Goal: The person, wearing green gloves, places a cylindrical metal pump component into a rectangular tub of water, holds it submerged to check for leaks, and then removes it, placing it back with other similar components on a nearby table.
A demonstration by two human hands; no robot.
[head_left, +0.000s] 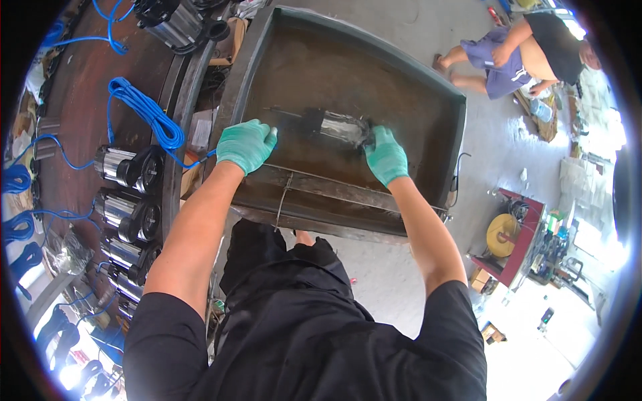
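Right hand, pump's 3 o'clock: smooth casing could slip. Left hand, tank's 9 o'clock: rim could snag blue cord. Can't tell whether either's fingers grip.

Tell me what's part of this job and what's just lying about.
Seemingly in the job: pump; tank around it; right hand, at the pump; left hand; blue cable leading toward it.

Apparently just lying about: other pumps; yellow disc.
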